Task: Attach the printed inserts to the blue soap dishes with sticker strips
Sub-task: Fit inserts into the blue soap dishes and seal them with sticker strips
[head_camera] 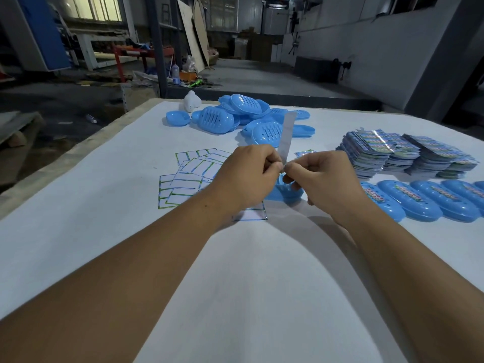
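My left hand (248,174) and my right hand (322,176) meet at the table's middle, both pinching the lower end of a long grey sticker strip (286,134) that stands upright. Under the hands lies a blue soap dish (286,193), mostly hidden. A printed insert (250,213) lies face down beneath my left wrist. More face-down inserts (188,179) are spread to the left. A pile of blue soap dishes (241,115) sits at the far side.
Stacks of printed inserts (408,153) stand at the right. In front of them runs a row of soap dishes with inserts on them (419,203). A small white object (191,100) sits near the far edge. White table (235,284) spreads toward me.
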Demonstrator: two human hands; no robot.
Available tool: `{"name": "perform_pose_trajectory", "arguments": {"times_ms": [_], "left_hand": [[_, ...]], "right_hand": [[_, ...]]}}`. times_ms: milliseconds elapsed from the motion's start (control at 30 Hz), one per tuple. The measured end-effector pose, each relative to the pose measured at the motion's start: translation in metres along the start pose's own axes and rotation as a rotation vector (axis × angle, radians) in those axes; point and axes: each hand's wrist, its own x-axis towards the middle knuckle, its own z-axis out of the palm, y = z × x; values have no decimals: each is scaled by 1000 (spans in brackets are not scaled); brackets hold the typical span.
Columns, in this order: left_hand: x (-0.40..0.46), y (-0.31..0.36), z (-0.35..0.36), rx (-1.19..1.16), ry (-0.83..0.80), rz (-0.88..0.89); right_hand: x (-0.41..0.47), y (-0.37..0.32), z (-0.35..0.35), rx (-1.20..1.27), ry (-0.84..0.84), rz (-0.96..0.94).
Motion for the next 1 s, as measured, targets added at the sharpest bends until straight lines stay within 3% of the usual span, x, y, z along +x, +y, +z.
{"name": "perform_pose_trajectory", "arguments": {"times_ms": [133, 467, 667, 800, 900, 1000], "left_hand": [[-1, 0, -2, -20, 16, -43], [8, -19, -24, 59, 99, -373], [14, -37, -42, 443, -37, -538], [7, -45, -46, 743, -187, -545], [8, -42, -47, 853, -130, -499], [11, -30, -42, 609, 3, -421]], "right_hand": [[1, 0, 0, 2, 33, 42], [6, 7, -8, 54, 9, 158], [5, 7, -9, 125, 18, 177], [4, 6, -8, 90, 19, 178], [4, 6, -7, 55, 40, 162], [5, 6, -4, -38, 69, 121]]}}
